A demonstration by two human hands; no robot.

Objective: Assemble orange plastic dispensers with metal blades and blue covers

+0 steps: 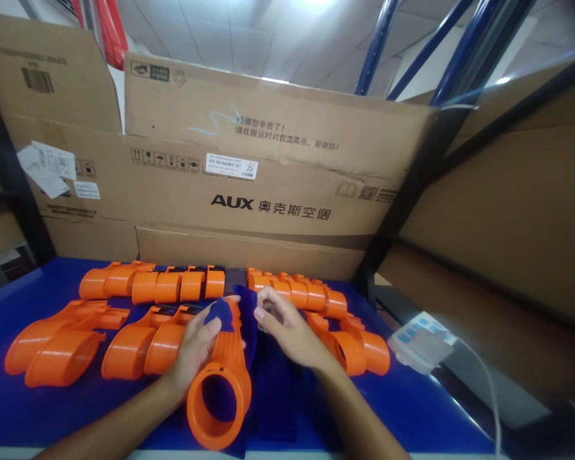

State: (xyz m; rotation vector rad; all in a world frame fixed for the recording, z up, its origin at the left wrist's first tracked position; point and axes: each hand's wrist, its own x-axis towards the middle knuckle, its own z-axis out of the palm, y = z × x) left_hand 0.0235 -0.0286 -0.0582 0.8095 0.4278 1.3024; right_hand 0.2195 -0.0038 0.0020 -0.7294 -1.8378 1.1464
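Holder (229, 358), orange, in left fingers (214, 326), right fingers (274, 300) at blue film (248, 319)

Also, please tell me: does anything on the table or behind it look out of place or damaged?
Nothing looks spilled. Slightly odd are the white papers at the left of the cardboard wall: they overlap at uneven angles. The orange parts on the blue table show no obvious damage.
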